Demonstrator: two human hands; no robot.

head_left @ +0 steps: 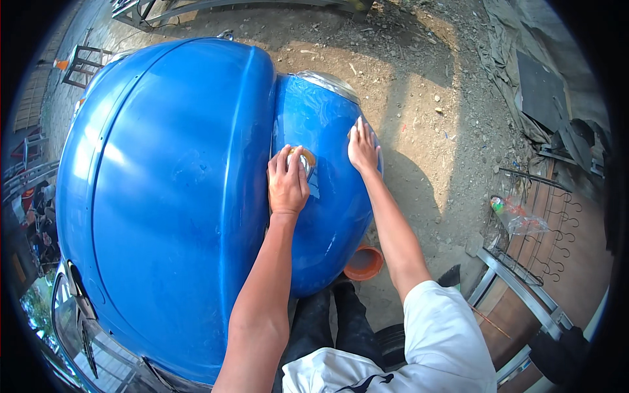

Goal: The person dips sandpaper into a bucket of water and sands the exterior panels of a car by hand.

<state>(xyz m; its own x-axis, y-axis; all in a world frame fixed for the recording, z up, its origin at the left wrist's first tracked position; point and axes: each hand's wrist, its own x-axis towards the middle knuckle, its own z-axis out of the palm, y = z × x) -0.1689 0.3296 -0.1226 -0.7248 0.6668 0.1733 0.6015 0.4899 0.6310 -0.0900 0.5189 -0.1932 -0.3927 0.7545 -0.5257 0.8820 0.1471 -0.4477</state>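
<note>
The left hand (pixel 288 188) curls around an amber lamp (pixel 310 160) near the inner edge of a blue fender (pixel 327 213); the right hand (pixel 362 149) lies flat along the outer edge, apparently for balance.

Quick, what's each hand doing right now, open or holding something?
Left hand: fingers bent over the amber-and-chrome piece; can't tell whether it's gripping.
Right hand: open, laid on the blue fender, nothing visible in it.

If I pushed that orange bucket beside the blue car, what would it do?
The orange bucket would probably keep its shape: its rim looks firm. It might slosh; the grey inside could be water, though I can't tell. Being round, it could roll if tipped.
</note>
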